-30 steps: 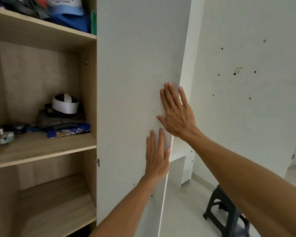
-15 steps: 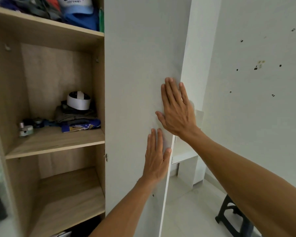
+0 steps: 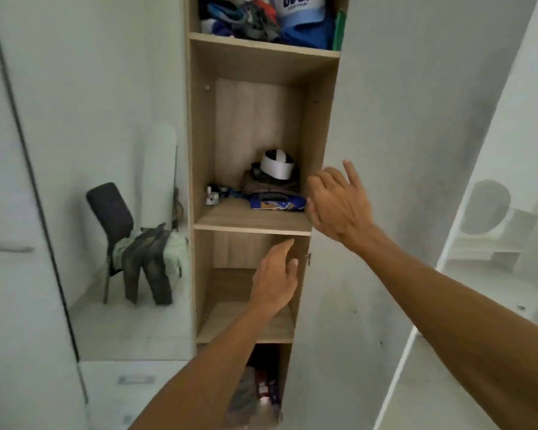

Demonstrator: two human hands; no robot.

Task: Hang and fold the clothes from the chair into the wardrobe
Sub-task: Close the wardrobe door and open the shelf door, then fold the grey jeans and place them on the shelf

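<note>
The wooden wardrobe (image 3: 196, 150) stands with its shelves showing and its white door (image 3: 385, 150) swung to the right. My left hand (image 3: 275, 279) hovers with relaxed fingers in front of the lower shelf opening, holding nothing. My right hand (image 3: 339, 203) is raised with loose fingers near the door's hinge edge, also holding nothing. To the left, a mirror panel (image 3: 121, 321) shows a dark chair (image 3: 111, 212) with grey trousers and pale green clothes (image 3: 149, 256) draped over its seat.
The top shelf holds a heap of clothes (image 3: 261, 20). On the middle shelf (image 3: 252, 220) lie folded garments, a white roll (image 3: 276, 166) and small items. The lower shelf (image 3: 227, 324) is bare wood. Dark items sit at the wardrobe's bottom (image 3: 261, 386).
Both hands have come off the white door, which they were pressing flat. The view has swung left, bringing the mirror, chair and clothes into sight.
</note>
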